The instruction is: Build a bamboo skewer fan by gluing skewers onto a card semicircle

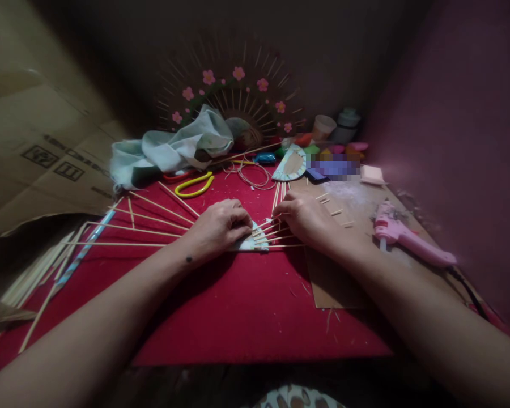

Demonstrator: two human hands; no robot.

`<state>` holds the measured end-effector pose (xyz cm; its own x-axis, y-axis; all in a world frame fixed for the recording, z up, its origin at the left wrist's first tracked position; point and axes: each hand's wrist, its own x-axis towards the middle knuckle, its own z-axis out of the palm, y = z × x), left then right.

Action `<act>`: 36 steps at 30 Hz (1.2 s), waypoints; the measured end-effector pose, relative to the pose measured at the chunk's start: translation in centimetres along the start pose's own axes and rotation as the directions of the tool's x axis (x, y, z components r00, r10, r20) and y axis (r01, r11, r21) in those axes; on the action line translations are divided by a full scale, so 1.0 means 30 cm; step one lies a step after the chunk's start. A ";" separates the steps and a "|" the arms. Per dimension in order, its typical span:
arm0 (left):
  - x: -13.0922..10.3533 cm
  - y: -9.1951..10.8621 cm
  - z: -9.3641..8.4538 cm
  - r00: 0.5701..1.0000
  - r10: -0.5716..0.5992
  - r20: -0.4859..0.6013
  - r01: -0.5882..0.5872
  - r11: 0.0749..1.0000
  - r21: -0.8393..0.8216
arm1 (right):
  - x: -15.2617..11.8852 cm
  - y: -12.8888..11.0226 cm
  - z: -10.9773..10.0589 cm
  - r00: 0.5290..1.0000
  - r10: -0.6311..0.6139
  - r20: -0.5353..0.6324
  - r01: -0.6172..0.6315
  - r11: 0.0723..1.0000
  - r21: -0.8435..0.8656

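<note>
Resting Closed Fingers on a Half-Circle of Sticks

On the left hand (223, 224), the fingers are resting bent and closed over a pale patterned half-circle (259, 241), though I cannot tell whether they are gripping it or only pressing. The half-circle is lying at the middle of the red table (238, 306), its flat edge facing the person. On the right hand (300, 218), the thumb and fingertips are meeting just beside it, above its sticks; I cannot tell whether they are pinching one.

Thin sticks (114, 244) are spreading from the half-circle to both sides, some reaching over a cardboard sheet (334, 289) on the right. A pink glue gun (408, 235) is lying past the right hand. Beyond the hands, a second half-circle (295, 161) is showing a brown middle, and a yellow handle (194, 185) is lying near a white cloth (178, 144). Farther back, a large flowered fan (238, 73) is standing, with a cup (323, 127) to its right. A cardboard box (63, 136) is filling the left side.
</note>
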<state>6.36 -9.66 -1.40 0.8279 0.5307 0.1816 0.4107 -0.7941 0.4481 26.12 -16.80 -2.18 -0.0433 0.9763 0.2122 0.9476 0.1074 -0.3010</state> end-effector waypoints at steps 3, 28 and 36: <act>0.001 0.004 0.001 1.000 -0.009 0.005 0.009 1.000 0.015 | 0.000 -0.004 0.019 1.000 -0.025 -0.017 0.027 0.997 0.079; -0.005 0.005 -0.007 1.000 0.015 0.008 -0.014 1.000 -0.020 | -0.021 -0.050 0.017 0.983 -0.153 -0.102 0.157 0.987 0.027; -0.005 0.008 -0.009 1.000 0.001 0.015 -0.001 1.000 0.022 | -0.031 -0.083 0.023 0.984 -0.178 0.017 0.179 0.984 -0.025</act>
<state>6.23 -9.85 -1.10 0.8339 0.5255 0.1689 0.4179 -0.8010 0.4287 23.58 -17.85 -2.27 -0.2169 0.9444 0.2470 0.9321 0.2755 -0.2350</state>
